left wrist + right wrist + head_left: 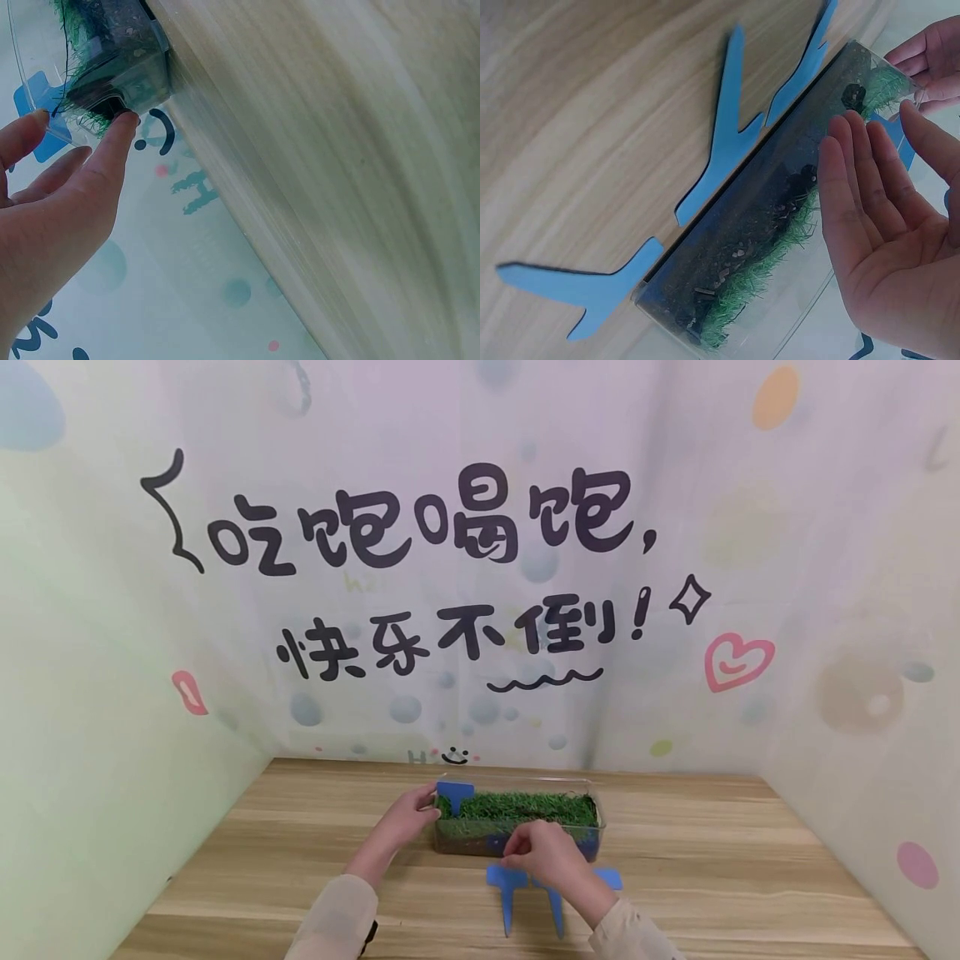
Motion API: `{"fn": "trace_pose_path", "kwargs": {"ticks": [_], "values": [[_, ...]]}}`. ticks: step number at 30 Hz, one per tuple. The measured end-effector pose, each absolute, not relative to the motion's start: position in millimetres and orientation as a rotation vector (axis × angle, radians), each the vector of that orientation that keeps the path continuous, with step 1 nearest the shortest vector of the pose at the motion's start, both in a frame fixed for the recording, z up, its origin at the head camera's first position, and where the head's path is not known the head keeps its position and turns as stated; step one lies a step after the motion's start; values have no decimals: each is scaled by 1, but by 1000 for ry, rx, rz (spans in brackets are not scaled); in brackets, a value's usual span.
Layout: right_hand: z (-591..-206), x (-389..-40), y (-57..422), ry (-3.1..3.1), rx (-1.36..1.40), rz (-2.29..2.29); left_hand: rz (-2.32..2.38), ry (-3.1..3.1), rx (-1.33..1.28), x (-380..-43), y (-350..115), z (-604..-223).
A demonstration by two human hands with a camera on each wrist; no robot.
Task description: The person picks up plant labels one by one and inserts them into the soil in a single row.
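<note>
A clear rectangular box (517, 839) holds dark soil topped with green grass (517, 806). One blue T-shaped plant label (455, 792) stands upright at the box's left end. My left hand (401, 818) touches that end with fingers (112, 154) mostly straight. In front of the box my right hand (551, 856) hovers, and in the right wrist view its fingers (844, 180) are extended, with nothing between them. Below it on the table lie three more labels: a left one (507, 881), a middle one (557, 914) and a right one (611, 878), partly hidden by my right hand.
The wood-grain table (750, 860) extends to both sides of the box. Behind it rises a pale wall covering (465, 435) with black lettering and coloured dots. Similar coverings close in the left and right sides.
</note>
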State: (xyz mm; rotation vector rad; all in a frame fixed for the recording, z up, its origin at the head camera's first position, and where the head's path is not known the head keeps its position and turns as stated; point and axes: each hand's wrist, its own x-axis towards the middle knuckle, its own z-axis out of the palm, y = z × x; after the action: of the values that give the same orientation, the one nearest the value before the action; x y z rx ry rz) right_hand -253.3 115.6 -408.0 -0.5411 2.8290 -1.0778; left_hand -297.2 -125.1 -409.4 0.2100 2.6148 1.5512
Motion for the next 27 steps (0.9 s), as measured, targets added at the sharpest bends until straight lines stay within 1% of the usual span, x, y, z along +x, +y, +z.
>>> {"fn": "trace_pose_path", "kwargs": {"ticks": [15, 27], "values": [[-411, -254, 116, 2818, -538, -1039, 1557, 2609, 214, -299, -126, -411], [-412, -254, 115, 2815, -481, -986, 1539, 2624, 219, -299, -125, -411]]}}
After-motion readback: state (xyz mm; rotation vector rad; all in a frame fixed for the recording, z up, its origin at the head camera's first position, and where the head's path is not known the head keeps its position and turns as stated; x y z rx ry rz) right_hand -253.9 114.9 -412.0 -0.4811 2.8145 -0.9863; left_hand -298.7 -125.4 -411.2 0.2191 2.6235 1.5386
